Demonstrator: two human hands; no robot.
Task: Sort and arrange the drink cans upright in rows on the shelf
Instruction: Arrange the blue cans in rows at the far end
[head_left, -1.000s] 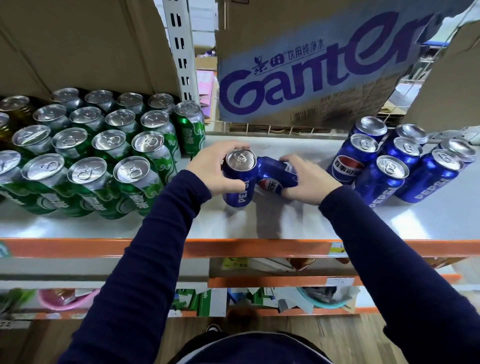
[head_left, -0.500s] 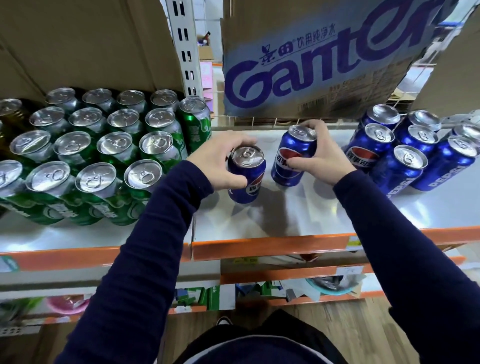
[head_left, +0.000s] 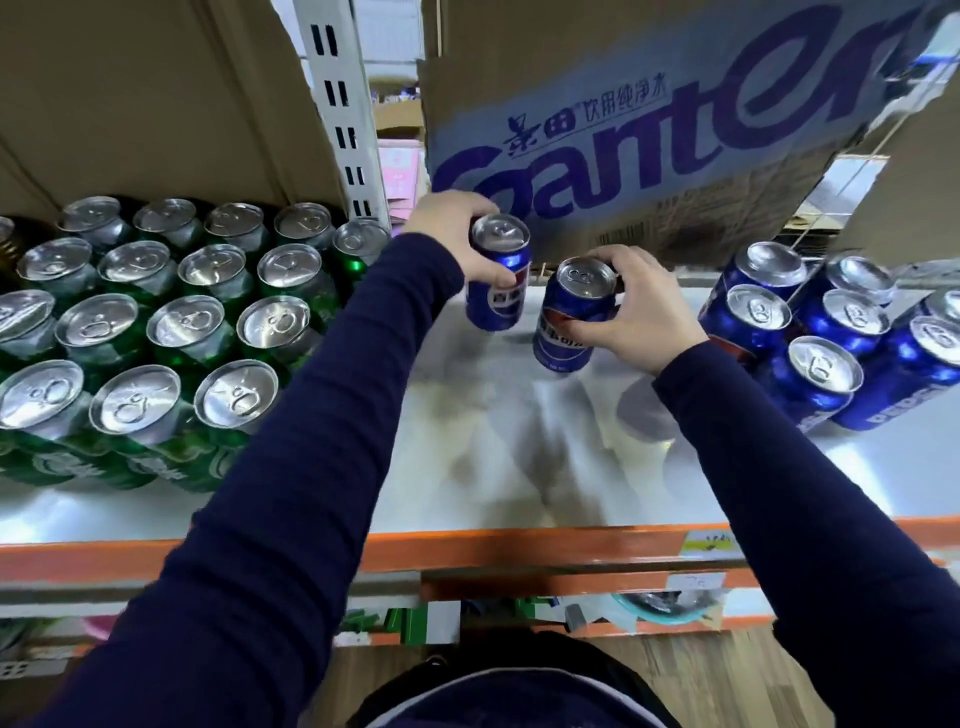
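Item 1. Blue can, left (head_left: 497, 280): lettered side facing out, silver top with pull-tab, leaning slightly. Grasped round its upper body by the left grip (head_left: 447, 236), fingers curled behind it and thumb in front. It cannot be told whether its base touches the shelf.

Item 2. Blue can, right (head_left: 571, 322): just beside item 1, at its 4 o'clock and apart from it. It is tilted a little, with its base low on the shelf. Grasped by the right grip (head_left: 649, 317), fingers wrapped over the rim and far side. Both arms are in dark navy sleeves (head_left: 291, 493).

Item 3. Blue can group (head_left: 826, 374): at 3 o'clock of the held pair, upright, clustered close in loose rows.

Item 4. Green cans (head_left: 171, 332): at 9 o'clock, upright, packed touching in even rows, silver tops up.

Item 5. Shelf (head_left: 519, 457): pale grey metal sheet, glossy, showing soft reflections and shadows. An orange front rail (head_left: 519, 548) runs along its 6 o'clock edge and carries small price labels.

Item 6. Surroundings: a cardboard carton with large blue lettering (head_left: 649, 130) at 12 o'clock; a plain cardboard carton (head_left: 145, 104) at 10 o'clock; a white slotted upright (head_left: 343, 119) between them. A lower shelf (head_left: 519, 613) holds mixed packets, and below it is wood-pattern floor (head_left: 701, 675).
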